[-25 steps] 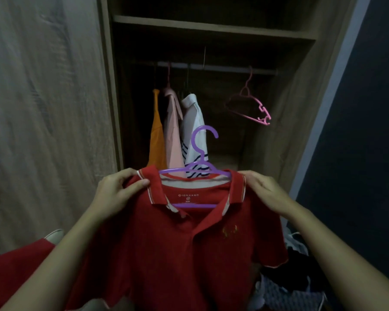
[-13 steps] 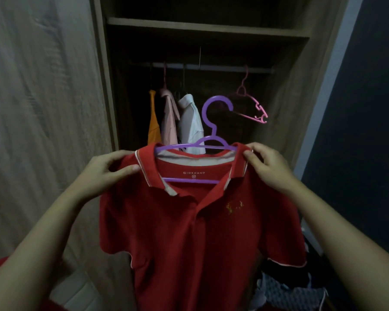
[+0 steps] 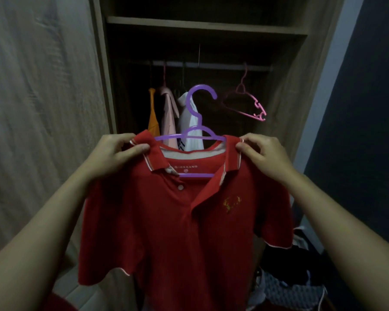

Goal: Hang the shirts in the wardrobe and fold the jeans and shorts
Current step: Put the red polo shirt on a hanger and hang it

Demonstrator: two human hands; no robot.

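Hands hold up a red shirt [image 3: 166, 221] in the middle of the frame, its front facing the camera and its long side hanging straight down. Left hand [image 3: 112, 153] and right hand [image 3: 265, 156] each have their fingers closed tight on one shoulder by the collar. A purple hanger [image 3: 190, 138] sits inside the neck, its hook pointing up and curling right. Behind, in the wardrobe [image 3: 103, 86], three shirts [image 3: 171, 117] hang left on the rail [image 3: 211, 65]. A pink hanger [image 3: 245, 104] hangs right, with open room between them.
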